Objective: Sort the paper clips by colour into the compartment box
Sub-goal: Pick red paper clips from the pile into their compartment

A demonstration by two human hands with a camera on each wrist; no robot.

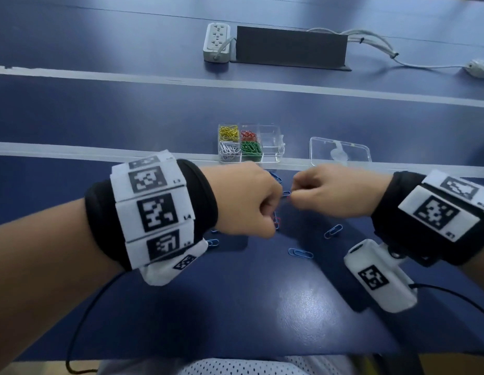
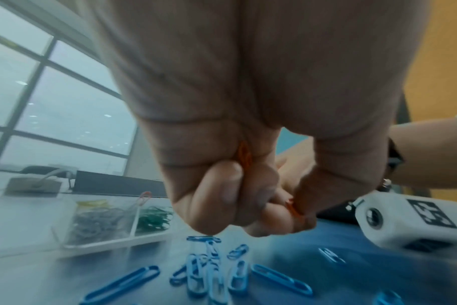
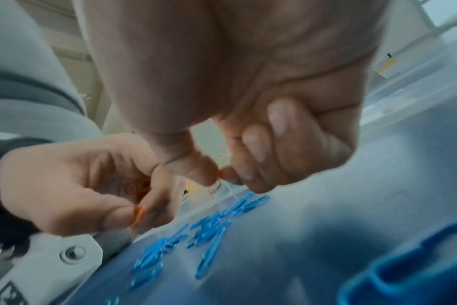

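Both hands meet at the centre of the head view, knuckles up, above the blue table (image 1: pixel 262 307). The left hand (image 1: pixel 246 198) is curled, pinching red paper clips (image 2: pixel 292 208) between thumb and fingers. The right hand (image 1: pixel 335 193) is curled too, its thumb and forefinger pinched on something small and orange-red, too blurred to name. Blue paper clips (image 1: pixel 300 253) lie scattered on the table beneath and just below the hands. Just above the hands stands the clear compartment box (image 1: pixel 273 142), holding yellow, red, white and green clips in separate compartments. Its lid (image 1: pixel 341 154) lies to the right of it.
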